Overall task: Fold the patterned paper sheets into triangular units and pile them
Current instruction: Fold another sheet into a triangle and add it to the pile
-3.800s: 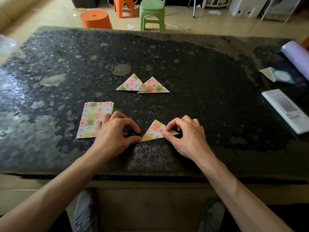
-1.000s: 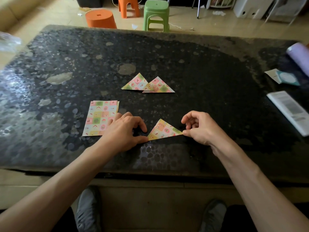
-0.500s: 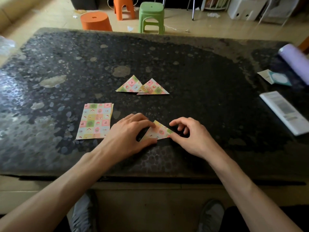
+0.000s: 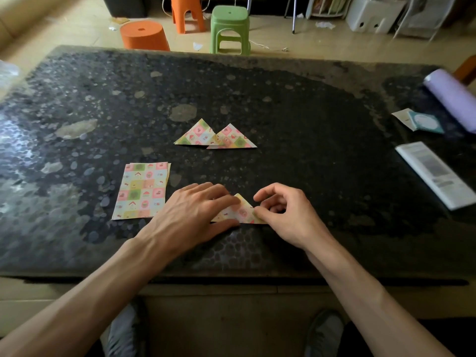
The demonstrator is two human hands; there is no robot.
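My left grip [image 4: 195,215]: fingers spread flat, pressing the left half of the triangular unit [image 4: 243,210] onto the tabletop [image 4: 309,150] near its front edge. My right grip [image 4: 283,215]: fingers curled, pinching the unit's right corner. The stack of unfolded patterned sheets [image 4: 141,191] lies just left of my left grip. The two finished triangles [image 4: 231,140] lie farther back, overlapping at one corner.

Seen with forearms [image 4: 90,292] bare all the way back from the left hand [image 4: 190,217] and the right hand [image 4: 286,217], a grey left trainer [image 4: 123,331] and grey right trainer [image 4: 325,329] far below those hands, dark trouser leg [image 4: 363,340] beside the latter.
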